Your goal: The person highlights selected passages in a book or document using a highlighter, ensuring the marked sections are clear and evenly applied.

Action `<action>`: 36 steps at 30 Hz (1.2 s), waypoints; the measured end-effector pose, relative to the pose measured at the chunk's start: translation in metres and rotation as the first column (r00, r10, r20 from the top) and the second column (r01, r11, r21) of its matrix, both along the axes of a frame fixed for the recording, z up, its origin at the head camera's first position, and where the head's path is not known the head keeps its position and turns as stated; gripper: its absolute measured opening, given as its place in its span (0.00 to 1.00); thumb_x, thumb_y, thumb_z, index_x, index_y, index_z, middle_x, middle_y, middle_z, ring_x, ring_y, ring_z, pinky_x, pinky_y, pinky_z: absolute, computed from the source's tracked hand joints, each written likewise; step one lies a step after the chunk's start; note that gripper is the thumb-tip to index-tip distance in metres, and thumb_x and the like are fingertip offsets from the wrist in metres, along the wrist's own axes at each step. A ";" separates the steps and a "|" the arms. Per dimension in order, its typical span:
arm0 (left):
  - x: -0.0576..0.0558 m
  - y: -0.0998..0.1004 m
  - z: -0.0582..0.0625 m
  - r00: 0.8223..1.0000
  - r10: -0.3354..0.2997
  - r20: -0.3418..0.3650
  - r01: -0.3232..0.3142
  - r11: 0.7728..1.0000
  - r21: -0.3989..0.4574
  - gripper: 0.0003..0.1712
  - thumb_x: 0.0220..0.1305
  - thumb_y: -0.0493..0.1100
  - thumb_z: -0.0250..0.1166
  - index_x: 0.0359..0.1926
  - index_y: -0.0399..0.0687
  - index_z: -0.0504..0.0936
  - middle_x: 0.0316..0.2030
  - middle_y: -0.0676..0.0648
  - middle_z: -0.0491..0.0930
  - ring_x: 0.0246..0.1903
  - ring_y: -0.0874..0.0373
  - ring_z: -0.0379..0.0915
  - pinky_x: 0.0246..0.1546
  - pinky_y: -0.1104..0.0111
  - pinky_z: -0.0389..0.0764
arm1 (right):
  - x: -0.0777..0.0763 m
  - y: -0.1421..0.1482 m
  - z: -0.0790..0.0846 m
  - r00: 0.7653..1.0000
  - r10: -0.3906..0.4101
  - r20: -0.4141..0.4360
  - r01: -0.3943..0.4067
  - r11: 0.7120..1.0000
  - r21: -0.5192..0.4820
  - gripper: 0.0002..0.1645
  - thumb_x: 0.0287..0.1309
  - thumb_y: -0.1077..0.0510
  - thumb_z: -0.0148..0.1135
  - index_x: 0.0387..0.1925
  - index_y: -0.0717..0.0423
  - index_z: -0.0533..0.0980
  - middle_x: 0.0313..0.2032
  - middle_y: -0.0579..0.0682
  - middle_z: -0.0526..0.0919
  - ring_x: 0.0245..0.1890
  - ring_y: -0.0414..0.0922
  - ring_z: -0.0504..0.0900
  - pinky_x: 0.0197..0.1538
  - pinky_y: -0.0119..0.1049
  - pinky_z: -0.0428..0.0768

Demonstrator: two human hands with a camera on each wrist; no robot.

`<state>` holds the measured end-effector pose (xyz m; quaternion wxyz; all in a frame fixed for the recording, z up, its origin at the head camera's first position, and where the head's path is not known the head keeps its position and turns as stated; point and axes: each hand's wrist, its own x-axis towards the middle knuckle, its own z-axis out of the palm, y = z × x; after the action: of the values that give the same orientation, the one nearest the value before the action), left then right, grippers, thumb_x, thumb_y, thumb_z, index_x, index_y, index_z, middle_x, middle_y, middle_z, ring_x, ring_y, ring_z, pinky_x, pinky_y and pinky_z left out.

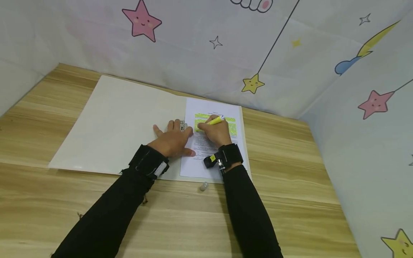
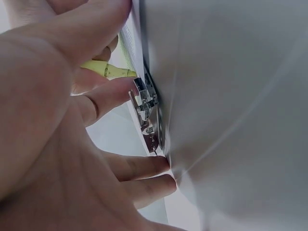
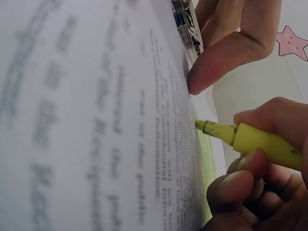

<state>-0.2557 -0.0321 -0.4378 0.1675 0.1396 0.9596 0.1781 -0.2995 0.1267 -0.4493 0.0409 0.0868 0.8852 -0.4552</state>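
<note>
Uncapped, a yellow highlighter (image 1: 217,120) is pinched between the thumb and fingers of my right hand (image 1: 219,132). Its tip (image 3: 199,124) is at the printed sheet (image 1: 206,168), by the left end of a line. Yellow marking (image 1: 231,127) covers the upper lines of text; the lower lines are plain. My left hand (image 1: 171,141) rests with spread fingers across the open white folder (image 1: 113,118) and the sheet's left edge. Beside its fingers sits the folder's metal clip (image 2: 144,108), partly hidden by the hand in the head view.
A small greyish translucent cap (image 1: 204,186) lies on the wooden table (image 1: 180,222) just in front of the folder. Behind the table and to the right hang white cloth walls (image 1: 200,68) printed with stars. A camera strap (image 1: 230,154) circles the right wrist.
</note>
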 end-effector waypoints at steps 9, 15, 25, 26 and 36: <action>0.000 -0.001 0.001 1.000 0.001 0.011 -0.001 1.000 -0.002 0.39 0.56 0.61 0.72 0.63 0.52 0.70 0.67 0.28 0.54 0.70 0.32 0.45 0.60 0.20 0.40 | -0.001 -0.001 -0.001 1.000 -0.009 -0.014 0.010 1.000 0.029 0.15 0.49 0.57 0.70 0.18 0.51 0.71 0.20 0.46 0.72 0.19 0.42 0.71 0.19 0.32 0.65; 0.001 -0.002 0.000 1.000 0.004 0.021 -0.004 1.000 0.009 0.38 0.56 0.60 0.73 0.62 0.52 0.70 0.67 0.29 0.55 0.69 0.32 0.46 0.60 0.19 0.39 | -0.001 0.003 -0.001 1.000 -0.004 -0.013 0.005 0.999 0.038 0.16 0.49 0.57 0.69 0.17 0.51 0.70 0.19 0.46 0.71 0.19 0.42 0.70 0.19 0.32 0.64; 0.000 0.000 0.000 1.000 0.003 0.010 -0.003 1.000 0.005 0.38 0.56 0.60 0.72 0.62 0.52 0.70 0.67 0.28 0.55 0.69 0.32 0.46 0.59 0.19 0.39 | -0.003 0.009 -0.002 1.000 0.001 -0.022 0.000 1.000 0.024 0.16 0.49 0.56 0.69 0.16 0.51 0.70 0.19 0.46 0.71 0.20 0.42 0.69 0.21 0.33 0.64; 0.000 0.000 0.000 1.000 0.004 0.010 -0.005 1.000 0.005 0.38 0.56 0.60 0.72 0.62 0.52 0.70 0.67 0.28 0.55 0.69 0.31 0.46 0.59 0.19 0.39 | -0.003 0.009 -0.002 1.000 0.005 -0.022 -0.005 1.000 0.026 0.16 0.49 0.56 0.69 0.16 0.51 0.70 0.19 0.46 0.71 0.20 0.42 0.70 0.21 0.33 0.64; 0.001 0.000 0.001 1.000 -0.003 -0.001 0.003 1.000 0.011 0.38 0.56 0.59 0.73 0.62 0.51 0.70 0.66 0.28 0.56 0.69 0.32 0.47 0.59 0.19 0.40 | -0.005 0.015 -0.003 0.999 0.002 -0.052 0.000 0.999 0.041 0.15 0.49 0.58 0.66 0.16 0.52 0.69 0.19 0.47 0.71 0.20 0.43 0.69 0.21 0.34 0.63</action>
<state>-0.2550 -0.0321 -0.4369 0.1663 0.1423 0.9584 0.1830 -0.3040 0.1417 -0.4521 0.0161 0.0754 0.8952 -0.4390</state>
